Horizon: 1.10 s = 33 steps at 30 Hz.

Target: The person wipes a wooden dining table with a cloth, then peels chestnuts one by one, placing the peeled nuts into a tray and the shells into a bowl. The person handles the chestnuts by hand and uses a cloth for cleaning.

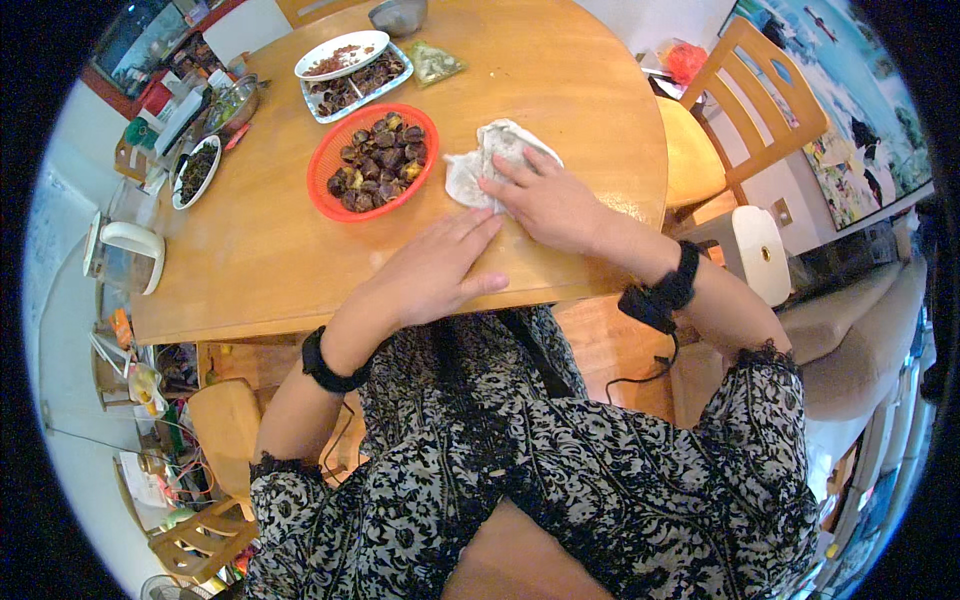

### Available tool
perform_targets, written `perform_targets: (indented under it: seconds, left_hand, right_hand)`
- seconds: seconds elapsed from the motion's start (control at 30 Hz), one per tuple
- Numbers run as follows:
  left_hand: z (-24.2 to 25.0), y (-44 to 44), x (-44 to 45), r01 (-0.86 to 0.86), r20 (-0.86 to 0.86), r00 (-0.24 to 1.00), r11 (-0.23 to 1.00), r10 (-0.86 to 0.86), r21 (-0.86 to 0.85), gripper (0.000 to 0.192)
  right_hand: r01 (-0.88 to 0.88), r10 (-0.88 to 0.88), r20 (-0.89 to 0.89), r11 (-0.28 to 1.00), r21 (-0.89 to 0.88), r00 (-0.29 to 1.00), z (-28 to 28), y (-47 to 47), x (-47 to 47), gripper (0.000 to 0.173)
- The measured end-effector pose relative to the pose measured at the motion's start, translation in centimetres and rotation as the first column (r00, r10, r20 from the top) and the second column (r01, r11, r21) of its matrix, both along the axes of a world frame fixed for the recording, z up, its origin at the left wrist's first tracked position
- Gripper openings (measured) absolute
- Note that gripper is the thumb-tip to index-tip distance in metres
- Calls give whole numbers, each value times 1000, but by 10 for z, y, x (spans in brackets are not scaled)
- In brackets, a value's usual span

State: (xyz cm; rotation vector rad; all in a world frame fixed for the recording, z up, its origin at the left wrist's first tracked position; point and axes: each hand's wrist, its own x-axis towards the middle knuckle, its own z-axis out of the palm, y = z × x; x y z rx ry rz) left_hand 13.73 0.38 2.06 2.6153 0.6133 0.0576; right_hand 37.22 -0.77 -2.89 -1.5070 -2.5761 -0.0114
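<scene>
My right hand [551, 199] rests with spread fingers on a crumpled white cloth [466, 178], which lies on the round wooden table [570, 82]. Palm down and flat, my left hand [431, 262] is at the near side of the cloth, its fingertips at or beside the cloth's lower edge; whether they touch it I cannot tell. Neither hand is closed around anything. Left of the cloth stands a red plastic basket [319, 169] holding many dark brown chestnuts, some split to show yellow.
Farther back are a white dish [375, 39] of reddish-brown bits, a blue-rimmed tray [319, 118] of shells, a clear packet [435, 64] and a metal bowl [397, 16]. A plate of dark food [196, 172] and a clear pitcher [127, 255] stand left. A wooden chair [780, 142] is right.
</scene>
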Motion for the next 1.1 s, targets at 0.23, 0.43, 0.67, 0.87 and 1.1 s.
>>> perform_targets:
  seconds: [0.23, 0.43, 0.67, 0.87, 1.1]
  left_hand:
    - [25, -28, -16, 124, 125, 987, 974, -102, -190, 64]
    - [21, -41, -5, 195, 97, 975, 979, -200, 59, 70]
    - [12, -44, 3, 139, 69, 987, 987, -145, 82, 74]
    - [10, -47, -8, 58, 46, 997, 992, -63, 111, 73]
    - [7, -56, -27, -73, 64, 996, 991, 66, 108, 69]
  right_hand:
    - [34, -35, -29, 998, -48, 999, 28, -91, -18, 49]
    - [205, -206, 8, 964, -167, 978, 44, -146, -21, 57]
    - [250, -252, 44, 967, 42, 967, 25, -97, 16, 58]
    - [390, -397, 120, 917, 78, 910, -6, 27, 45, 58]
    - [294, -306, 206, 952, 85, 929, -21, 144, 84, 45]
